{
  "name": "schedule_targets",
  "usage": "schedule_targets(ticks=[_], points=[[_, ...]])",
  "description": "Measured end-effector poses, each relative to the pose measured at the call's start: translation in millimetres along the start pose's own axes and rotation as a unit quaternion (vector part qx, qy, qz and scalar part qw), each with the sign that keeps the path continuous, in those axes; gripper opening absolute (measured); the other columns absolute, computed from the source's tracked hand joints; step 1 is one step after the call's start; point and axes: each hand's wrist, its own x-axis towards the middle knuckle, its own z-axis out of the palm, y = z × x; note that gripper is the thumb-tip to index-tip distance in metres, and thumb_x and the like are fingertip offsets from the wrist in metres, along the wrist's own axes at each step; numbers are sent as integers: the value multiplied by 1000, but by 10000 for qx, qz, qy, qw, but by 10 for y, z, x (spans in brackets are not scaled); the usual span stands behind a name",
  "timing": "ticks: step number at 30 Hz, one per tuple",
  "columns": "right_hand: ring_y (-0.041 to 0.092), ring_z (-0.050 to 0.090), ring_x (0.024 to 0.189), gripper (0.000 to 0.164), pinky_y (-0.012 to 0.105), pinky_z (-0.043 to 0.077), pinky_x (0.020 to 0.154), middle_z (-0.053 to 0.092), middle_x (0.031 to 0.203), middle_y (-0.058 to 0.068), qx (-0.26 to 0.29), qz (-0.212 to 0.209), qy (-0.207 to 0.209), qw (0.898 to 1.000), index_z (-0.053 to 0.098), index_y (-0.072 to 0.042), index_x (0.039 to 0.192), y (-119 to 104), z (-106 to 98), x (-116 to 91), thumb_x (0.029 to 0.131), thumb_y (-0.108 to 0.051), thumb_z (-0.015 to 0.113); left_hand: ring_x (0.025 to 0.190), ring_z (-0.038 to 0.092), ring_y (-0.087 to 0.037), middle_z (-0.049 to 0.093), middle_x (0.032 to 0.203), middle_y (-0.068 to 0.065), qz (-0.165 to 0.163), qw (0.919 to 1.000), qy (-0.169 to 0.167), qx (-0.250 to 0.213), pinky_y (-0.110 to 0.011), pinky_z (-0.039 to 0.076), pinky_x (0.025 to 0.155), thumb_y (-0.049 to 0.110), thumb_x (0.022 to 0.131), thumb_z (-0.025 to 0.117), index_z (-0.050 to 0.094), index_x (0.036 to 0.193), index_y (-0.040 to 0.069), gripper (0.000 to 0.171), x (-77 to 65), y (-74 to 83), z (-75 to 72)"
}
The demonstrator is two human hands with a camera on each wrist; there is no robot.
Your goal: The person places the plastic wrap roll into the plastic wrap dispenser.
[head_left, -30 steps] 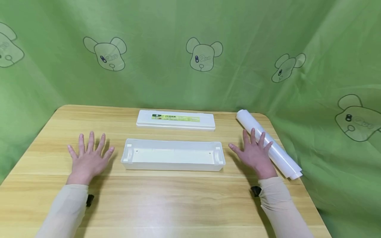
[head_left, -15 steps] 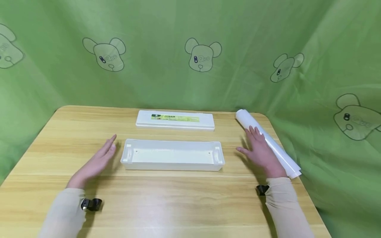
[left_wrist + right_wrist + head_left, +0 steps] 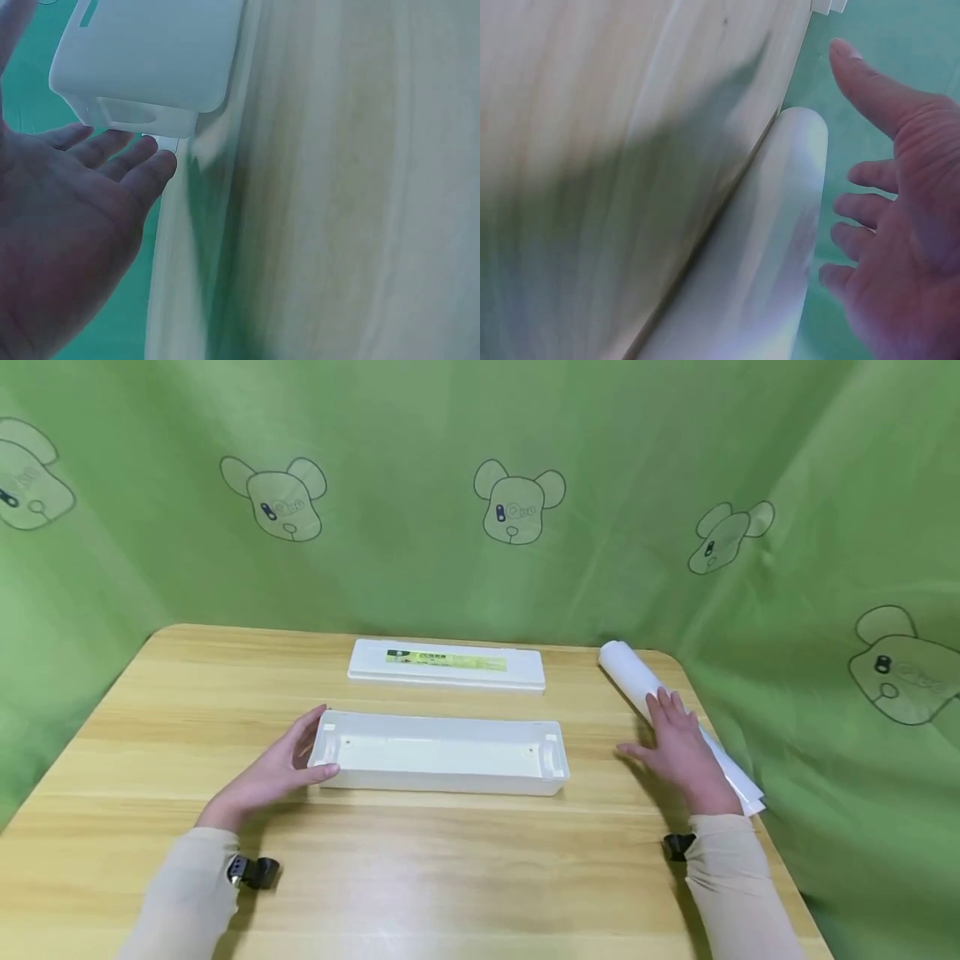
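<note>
In the head view a long white plastic box (image 3: 442, 781) lies without its lid in mid-table, its hollow facing up. My left hand (image 3: 273, 768) is at the box's left end, thumb along the front and fingers at the back corner. In the left wrist view the hand (image 3: 75, 210) has its fingers extended close to the box's end (image 3: 150, 60); whether they touch it I cannot tell. My right hand (image 3: 682, 752) hovers over a roll of plastic wrap (image 3: 630, 672) on the right. A gap separates its loosely bent fingers from the roll (image 3: 765, 240) in the right wrist view.
Behind the box lies a white lid (image 3: 442, 677) with a yellow-green label. The wooden table (image 3: 450, 877) has rounded far corners. A green curtain (image 3: 405, 552) printed with bear heads encloses its back and sides.
My left hand has turned from palm-down and moved right to the box's end. My right hand has shifted right, over the roll, its fingers less spread. Box, lid and roll have stayed put.
</note>
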Motion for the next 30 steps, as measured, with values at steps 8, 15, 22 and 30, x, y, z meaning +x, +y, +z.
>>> schedule_targets(ticks=[8, 15, 22, 30], points=[[54, -4, 140, 108, 69, -8, 109, 2, 151, 41, -200, 280, -105, 9994, 11, 14, 150, 97, -18, 49, 85, -43, 76, 145, 10, -41, 3, 161, -21, -100, 9999, 53, -27, -54, 15, 116, 24, 88, 76, 2, 158, 7, 103, 17, -3, 11], [62, 12, 133, 106, 76, 9, 105, 14, 144, 48, -370, 532, 243, 9976, 16, 20, 144, 286, -27, 60, 81, -34, 81, 145, 13, -40, 6, 161, -20, -191, 9998, 50, -23, -52, 18, 116, 26, 88, 76, 5, 158, 9, 101, 35, -27, 13], [64, 41, 103, 99, 73, 37, 86, 34, 122, 50, -389, 915, 136, 9949, 19, 24, 139, 393, -47, 45, 82, -31, 80, 144, 16, -41, 7, 161, -21, -211, 9998, 21, -2, -53, 20, 115, 26, 87, 76, 4, 158, 11, 102, 37, -32, 8], [60, 48, 90, 72, 70, 44, 71, 42, 106, 44, -381, 1031, 360, 9933, 32, 20, 130, 406, -40, 59, 83, -15, 74, 144, 17, -42, 8, 161, -20, -228, 9997, 26, 15, -53, 21, 115, 28, 87, 76, 5, 159, 13, 103, 40, -56, 2]])
